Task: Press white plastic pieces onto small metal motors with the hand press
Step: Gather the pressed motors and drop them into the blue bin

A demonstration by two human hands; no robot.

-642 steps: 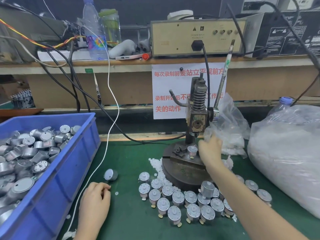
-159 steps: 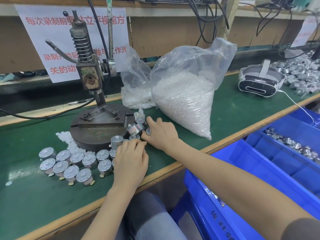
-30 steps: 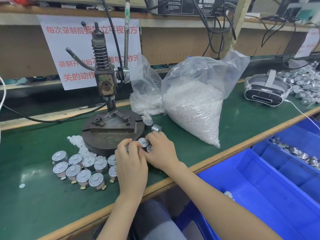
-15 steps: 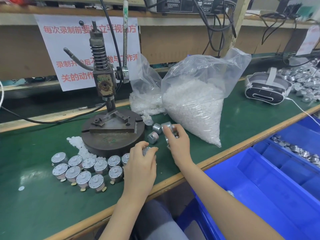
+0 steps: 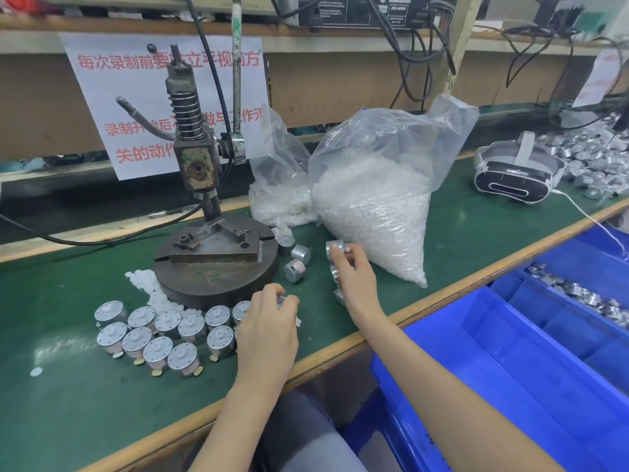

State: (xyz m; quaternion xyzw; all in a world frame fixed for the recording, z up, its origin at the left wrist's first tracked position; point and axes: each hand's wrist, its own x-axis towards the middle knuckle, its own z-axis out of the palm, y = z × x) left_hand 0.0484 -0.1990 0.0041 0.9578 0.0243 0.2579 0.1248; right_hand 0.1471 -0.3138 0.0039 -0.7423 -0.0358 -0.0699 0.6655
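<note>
I have the right hand (image 5: 354,281) just right of the hand press (image 5: 197,165), fingers curled around a handful of motors (image 5: 328,249), index tip on the top one. The left hand (image 5: 269,328) is at the front of the press base, fingers bent over a single motor (image 5: 281,298) that is mostly hidden. Standing motors (image 5: 153,335) crowd front-left of the press, with white plastic pieces (image 5: 148,287) heaped against its base. The big bag (image 5: 374,206) is further right.

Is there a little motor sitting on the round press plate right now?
No, the round plate of the press has no motor on it; the motors stand on the green mat beside it.
</note>
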